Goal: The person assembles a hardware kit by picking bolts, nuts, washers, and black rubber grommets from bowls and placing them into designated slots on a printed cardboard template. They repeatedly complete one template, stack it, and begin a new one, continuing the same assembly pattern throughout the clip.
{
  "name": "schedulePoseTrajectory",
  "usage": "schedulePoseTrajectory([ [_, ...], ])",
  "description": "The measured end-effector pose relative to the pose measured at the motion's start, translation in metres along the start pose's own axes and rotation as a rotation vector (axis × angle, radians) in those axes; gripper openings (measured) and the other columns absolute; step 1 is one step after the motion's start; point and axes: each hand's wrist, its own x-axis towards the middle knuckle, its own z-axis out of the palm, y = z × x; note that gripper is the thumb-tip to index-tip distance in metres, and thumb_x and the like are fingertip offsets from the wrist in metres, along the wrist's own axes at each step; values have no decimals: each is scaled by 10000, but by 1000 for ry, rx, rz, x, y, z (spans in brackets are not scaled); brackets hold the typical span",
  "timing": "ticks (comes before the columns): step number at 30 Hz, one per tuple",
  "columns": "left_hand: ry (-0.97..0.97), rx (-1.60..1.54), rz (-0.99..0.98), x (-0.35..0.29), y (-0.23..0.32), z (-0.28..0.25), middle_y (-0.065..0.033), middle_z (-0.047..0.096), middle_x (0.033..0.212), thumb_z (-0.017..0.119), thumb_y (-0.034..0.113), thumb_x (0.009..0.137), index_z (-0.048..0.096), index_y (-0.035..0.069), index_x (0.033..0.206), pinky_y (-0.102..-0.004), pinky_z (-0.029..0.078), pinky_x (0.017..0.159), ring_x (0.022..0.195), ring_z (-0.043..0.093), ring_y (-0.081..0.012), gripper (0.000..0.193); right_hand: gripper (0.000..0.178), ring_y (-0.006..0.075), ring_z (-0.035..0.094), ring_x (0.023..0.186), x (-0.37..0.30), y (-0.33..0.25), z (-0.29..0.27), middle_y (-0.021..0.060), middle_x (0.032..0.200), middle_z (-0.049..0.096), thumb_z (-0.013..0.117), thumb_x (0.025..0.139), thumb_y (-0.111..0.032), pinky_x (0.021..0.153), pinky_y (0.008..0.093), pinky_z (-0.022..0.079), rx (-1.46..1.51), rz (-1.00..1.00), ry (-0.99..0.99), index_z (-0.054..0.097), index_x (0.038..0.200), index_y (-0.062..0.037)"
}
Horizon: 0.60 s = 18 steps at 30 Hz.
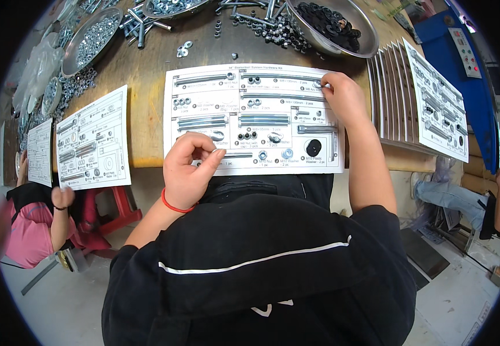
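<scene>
A white printed hardware card (170,124) lies flat at the table's near edge, in front of me. Metal bolts (264,119), nuts (262,155), washers (287,154) and a black plastic washer (314,147) show on its panels. My left hand (187,170), with a red band at the wrist, hovers over the lower left of the card. Its thumb and index finger are closed together beside a bolt (241,155); I cannot make out anything between them. At the card's upper right corner, my right hand (345,101) pinches at a small washer spot, its fingertips hiding what they hold.
Metal bowls hold small hardware (97,39) at the left and black washers (325,23) at the back right. Loose nuts (278,33) and bolts (140,29) lie between. Upright cards (443,106) stand at right, others (91,141) at left. A co-worker in pink (30,236) sits left.
</scene>
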Motion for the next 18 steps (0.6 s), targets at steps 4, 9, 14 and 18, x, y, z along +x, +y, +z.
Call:
schedulePoseTrajectory([
  [4, -43, -25, -82, 5, 2, 6, -21, 588, 877, 683, -4, 859, 587, 9, 906, -219, 430, 693, 754, 523, -77, 107, 157, 301, 623, 778, -6, 2, 0, 118, 856, 632, 680, 798, -81, 711, 380, 502, 22, -26, 71, 658, 953, -69],
  [9, -129, -236, -359, 16, 3, 23, -19, 637, 858, 672, 31, 884, 623, -15, 948, -204, 481, 704, 763, 579, -61, 92, 160, 150, 570, 704, -42, -46, -22, 49, 822, 620, 695, 822, -59, 644, 271, 465, 522, 14, 52, 664, 976, -33],
  [14, -305, -332, -439, 18, 16, 54, -38, 672, 805, 675, 56, 889, 645, -9, 907, -214, 521, 656, 719, 635, -82, 74, 142, 95, 528, 681, -95, -92, -29, 21, 786, 592, 722, 809, -65, 610, 244, 433, 837, -187, -331, 651, 924, -25],
  [18, -486, -242, -461, 15, 11, 62, -53, 676, 812, 688, 36, 882, 655, 1, 866, -203, 500, 667, 731, 611, -77, 51, 125, 124, 528, 638, -134, -93, -22, 45, 764, 581, 701, 806, -52, 585, 263, 434, 956, 12, -353, 639, 912, -27],
])
